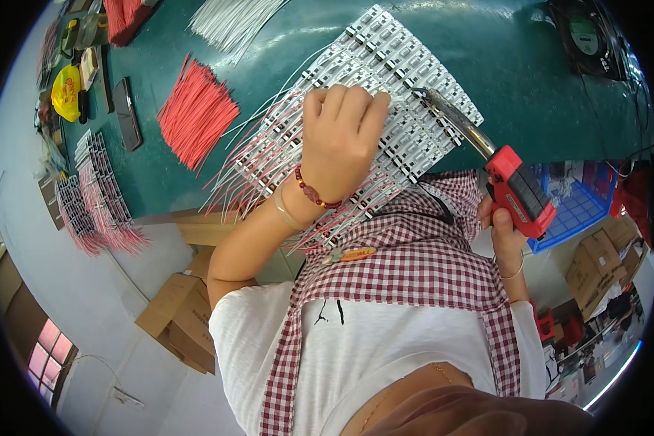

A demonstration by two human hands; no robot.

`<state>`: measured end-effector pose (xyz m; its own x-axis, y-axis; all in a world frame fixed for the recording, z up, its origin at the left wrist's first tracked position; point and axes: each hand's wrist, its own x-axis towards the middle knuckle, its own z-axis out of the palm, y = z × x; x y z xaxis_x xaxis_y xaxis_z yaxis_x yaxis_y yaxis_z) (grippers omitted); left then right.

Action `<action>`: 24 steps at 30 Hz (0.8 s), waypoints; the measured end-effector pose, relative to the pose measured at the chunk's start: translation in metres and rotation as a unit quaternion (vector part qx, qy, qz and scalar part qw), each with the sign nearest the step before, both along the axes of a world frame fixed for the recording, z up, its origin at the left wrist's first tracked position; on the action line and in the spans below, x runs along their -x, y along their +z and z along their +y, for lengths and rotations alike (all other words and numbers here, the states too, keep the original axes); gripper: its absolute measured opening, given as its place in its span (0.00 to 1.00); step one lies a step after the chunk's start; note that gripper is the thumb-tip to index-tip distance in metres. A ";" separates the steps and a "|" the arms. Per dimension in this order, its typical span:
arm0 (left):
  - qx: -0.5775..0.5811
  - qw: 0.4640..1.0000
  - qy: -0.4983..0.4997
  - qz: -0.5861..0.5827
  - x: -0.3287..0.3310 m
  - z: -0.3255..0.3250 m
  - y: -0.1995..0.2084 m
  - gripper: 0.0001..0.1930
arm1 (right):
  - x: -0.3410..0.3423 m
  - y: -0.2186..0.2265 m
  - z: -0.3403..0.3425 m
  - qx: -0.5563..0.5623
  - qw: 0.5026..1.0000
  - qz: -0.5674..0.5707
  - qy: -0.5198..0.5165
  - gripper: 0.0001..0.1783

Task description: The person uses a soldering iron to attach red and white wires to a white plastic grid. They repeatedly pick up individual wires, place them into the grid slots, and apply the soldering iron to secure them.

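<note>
A soldering gun (519,192) with a red and black body is in my right hand (503,231), whose fingers wrap its handle. Its metal tip points up and left, over a panel (432,69) of small silvery parts set in rows. Across the left part of that panel, red and white wires (243,163) stick out toward the lower left. My left hand (341,123) is over the middle of the panel with its fingers curled down. Its fingertips are hidden beneath, so I cannot make out what they pinch.
On the green table (516,94) lie a bundle of red wires (196,112), white wires (236,22) and a phone (126,112). Wired panels (98,174) rest at the left edge beside a yellow bag (66,93). A black device (587,38) sits far right. A blue basket (570,211) stands below.
</note>
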<state>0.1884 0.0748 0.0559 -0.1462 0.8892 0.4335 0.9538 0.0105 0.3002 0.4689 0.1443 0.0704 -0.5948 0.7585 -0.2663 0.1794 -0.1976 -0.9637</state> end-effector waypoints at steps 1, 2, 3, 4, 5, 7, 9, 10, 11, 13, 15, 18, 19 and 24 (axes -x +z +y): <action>0.007 1.000 -0.010 -0.006 -0.003 -0.001 0.002 0.12 | -0.003 -0.003 0.000 -0.008 1.000 -0.007 0.009 0.36; 0.013 1.000 -0.020 -0.011 -0.005 -0.002 0.003 0.13 | -0.005 -0.004 0.000 -0.009 1.000 -0.016 0.017 0.35; 0.030 0.999 -0.023 -0.018 -0.007 -0.003 0.000 0.14 | -0.006 -0.004 0.000 -0.011 0.999 -0.026 0.025 0.34; 0.032 0.999 -0.023 -0.023 -0.008 -0.004 -0.002 0.14 | -0.007 -0.005 -0.001 -0.019 0.999 -0.033 0.028 0.34; 0.035 0.999 -0.022 -0.028 -0.008 -0.004 -0.004 0.14 | -0.008 -0.007 -0.002 -0.026 0.998 -0.040 0.031 0.33; 0.039 0.999 -0.019 -0.032 -0.009 -0.004 -0.005 0.14 | -0.010 -0.012 -0.006 -0.054 0.997 -0.049 0.027 0.31; 0.041 0.999 -0.014 -0.029 -0.010 -0.004 -0.006 0.14 | -0.010 -0.012 -0.006 -0.043 0.997 -0.048 0.032 0.30; 0.042 0.999 -0.020 -0.029 -0.010 -0.004 -0.006 0.14 | -0.009 -0.012 -0.006 -0.038 0.998 -0.046 0.034 0.30; 0.042 0.998 -0.026 -0.029 -0.010 -0.004 -0.007 0.13 | -0.009 -0.013 -0.006 -0.043 0.998 -0.041 0.034 0.30; 0.045 0.998 -0.024 -0.029 -0.010 -0.004 -0.007 0.13 | -0.008 -0.014 -0.005 -0.054 0.997 -0.034 0.034 0.30; 0.050 0.998 -0.009 -0.031 -0.010 -0.003 -0.006 0.14 | -0.009 -0.017 -0.006 -0.069 0.996 -0.048 0.036 0.30; 0.053 0.998 -0.010 -0.032 -0.010 -0.003 -0.006 0.13 | -0.020 -0.025 0.002 -0.087 0.990 -0.074 0.078 0.19; 0.052 0.998 -0.011 -0.034 -0.009 -0.003 -0.006 0.13 | -0.021 -0.026 0.003 -0.091 0.989 -0.078 0.083 0.16; 0.051 0.998 -0.009 -0.030 -0.009 -0.001 -0.007 0.12 | -0.028 -0.027 -0.001 -0.070 0.995 -0.042 0.061 0.17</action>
<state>0.1975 0.0736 0.0485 -0.1528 0.9309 0.3317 0.9343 0.0266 0.3556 0.4970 0.1429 0.0435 -0.6653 0.7145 -0.2166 0.2757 -0.0346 -0.9606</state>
